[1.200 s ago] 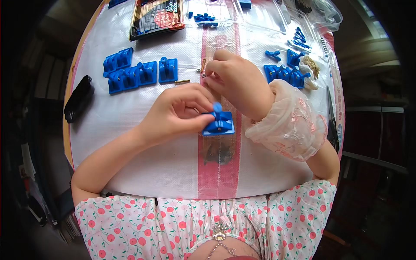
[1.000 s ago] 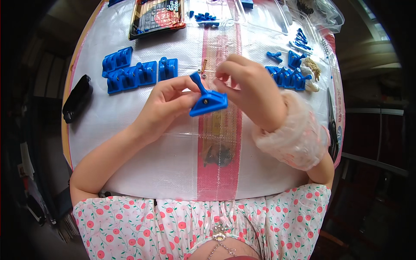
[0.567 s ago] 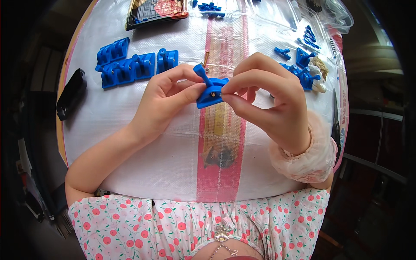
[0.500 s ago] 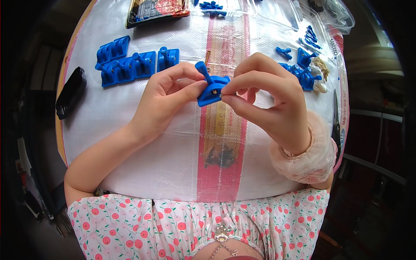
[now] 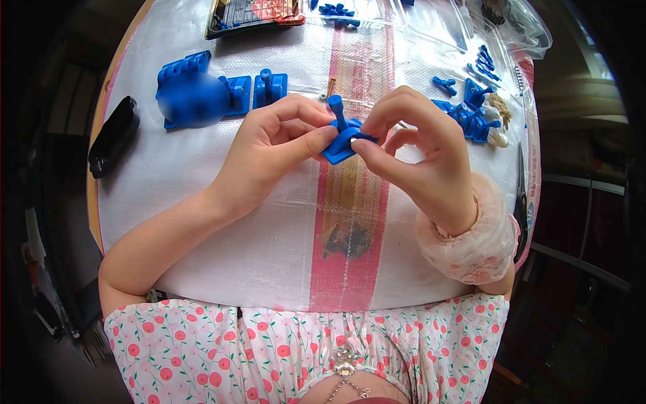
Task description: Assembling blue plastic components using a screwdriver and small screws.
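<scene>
Left hand and right hand pinch one blue part between fingertips, above the table's red stripe. More blue parts lie far left; a black case rests at the left edge.

Small blue plastic bracket with upright peg; tilted, above table

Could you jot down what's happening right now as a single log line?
left hand: pinching blue plastic part | right hand: pinching same part | part: held above table | blue parts row: far left
</scene>
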### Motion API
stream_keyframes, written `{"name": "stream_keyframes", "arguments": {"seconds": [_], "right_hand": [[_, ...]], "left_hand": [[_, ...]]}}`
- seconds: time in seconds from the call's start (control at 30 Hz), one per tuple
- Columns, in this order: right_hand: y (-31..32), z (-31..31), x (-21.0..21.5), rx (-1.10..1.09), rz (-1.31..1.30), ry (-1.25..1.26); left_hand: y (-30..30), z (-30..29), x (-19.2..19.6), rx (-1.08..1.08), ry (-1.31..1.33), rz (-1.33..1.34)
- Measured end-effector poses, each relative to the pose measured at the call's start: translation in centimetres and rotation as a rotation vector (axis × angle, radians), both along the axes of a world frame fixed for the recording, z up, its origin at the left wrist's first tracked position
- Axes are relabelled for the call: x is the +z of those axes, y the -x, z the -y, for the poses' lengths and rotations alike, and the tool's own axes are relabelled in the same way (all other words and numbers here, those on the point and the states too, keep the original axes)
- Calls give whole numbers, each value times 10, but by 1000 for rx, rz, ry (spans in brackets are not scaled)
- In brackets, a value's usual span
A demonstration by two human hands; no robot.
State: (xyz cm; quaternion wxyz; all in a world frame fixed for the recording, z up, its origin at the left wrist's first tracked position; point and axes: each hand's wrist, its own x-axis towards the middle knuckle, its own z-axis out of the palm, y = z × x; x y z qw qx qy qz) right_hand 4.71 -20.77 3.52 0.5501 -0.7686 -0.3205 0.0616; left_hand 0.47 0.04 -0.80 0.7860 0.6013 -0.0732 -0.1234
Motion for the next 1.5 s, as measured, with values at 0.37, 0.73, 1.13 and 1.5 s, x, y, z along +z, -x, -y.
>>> {"name": "stream_keyframes", "arguments": {"seconds": [0.37,0.73,1.13,1.5], "right_hand": [[0,3,-4,-12,-245,-23],[0,0,-14,-38,-173,-77],[-1,3,-8,26,-478,-143],[1,14,-1,94,-304,101]], "left_hand": [[0,2,-2,-2,-32,36],[3,8,4,-21,16,-40],[5,7,5,4,-19,-25],[9,5,12,-1,-688,560]]}}
